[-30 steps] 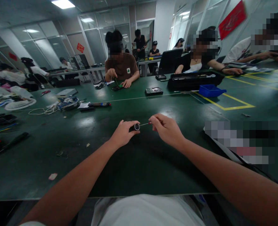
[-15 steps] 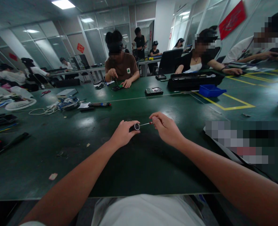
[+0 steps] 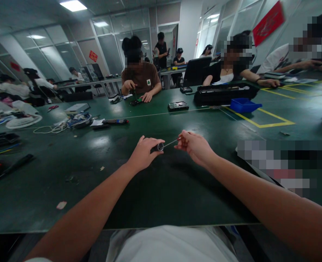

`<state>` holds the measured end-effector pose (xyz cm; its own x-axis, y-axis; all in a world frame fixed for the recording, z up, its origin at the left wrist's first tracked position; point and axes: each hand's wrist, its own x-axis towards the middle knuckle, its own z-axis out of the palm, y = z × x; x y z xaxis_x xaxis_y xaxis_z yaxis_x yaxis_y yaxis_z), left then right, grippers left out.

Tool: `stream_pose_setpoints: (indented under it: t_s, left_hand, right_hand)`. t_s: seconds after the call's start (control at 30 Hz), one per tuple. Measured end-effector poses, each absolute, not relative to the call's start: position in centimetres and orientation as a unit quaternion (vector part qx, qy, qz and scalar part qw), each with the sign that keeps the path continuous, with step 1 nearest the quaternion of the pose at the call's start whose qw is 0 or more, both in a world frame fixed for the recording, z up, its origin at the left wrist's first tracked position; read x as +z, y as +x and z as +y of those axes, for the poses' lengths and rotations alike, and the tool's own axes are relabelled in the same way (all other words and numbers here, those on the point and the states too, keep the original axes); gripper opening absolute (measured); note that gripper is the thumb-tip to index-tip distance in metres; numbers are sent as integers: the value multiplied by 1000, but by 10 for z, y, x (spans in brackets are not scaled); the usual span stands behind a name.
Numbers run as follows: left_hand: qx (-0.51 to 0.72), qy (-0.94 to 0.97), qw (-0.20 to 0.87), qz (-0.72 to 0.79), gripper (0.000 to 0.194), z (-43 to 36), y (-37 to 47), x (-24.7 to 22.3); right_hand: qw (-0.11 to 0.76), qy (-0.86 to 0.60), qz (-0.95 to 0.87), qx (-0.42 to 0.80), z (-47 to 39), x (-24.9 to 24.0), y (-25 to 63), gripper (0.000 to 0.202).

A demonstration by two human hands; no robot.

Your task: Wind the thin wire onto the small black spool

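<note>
- Left hand (image 3: 143, 153) is clasping a small dark cylinder (image 3: 160, 146) at its three o'clock, half-open around it
- Right hand (image 3: 195, 145) is tightly pinching a thin tool (image 3: 170, 143), slanting toward the cylinder from two o'clock
- Blue tray (image 3: 244, 105) is resting farther off, toward two o'clock

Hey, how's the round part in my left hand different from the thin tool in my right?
The round part is short and stubby, while the thin tool has a slender, straight shaft. The round part looks dark with a paler rim; the thin tool's shaft is shiny and metallic-looking. Your left hand grips the round part, your right hand the thin tool. Both are held.
</note>
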<state>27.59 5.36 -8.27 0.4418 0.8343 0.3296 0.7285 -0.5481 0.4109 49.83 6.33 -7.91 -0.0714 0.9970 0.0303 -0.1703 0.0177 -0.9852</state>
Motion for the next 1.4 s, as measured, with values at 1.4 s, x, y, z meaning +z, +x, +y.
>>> stream_pose_setpoints:
  t_s: [1.4]
  left_hand:
    - [77,863,92,491,30,56,287,-77]
  right_hand:
    - [615,-410,-586,332,49,-66,505,22]
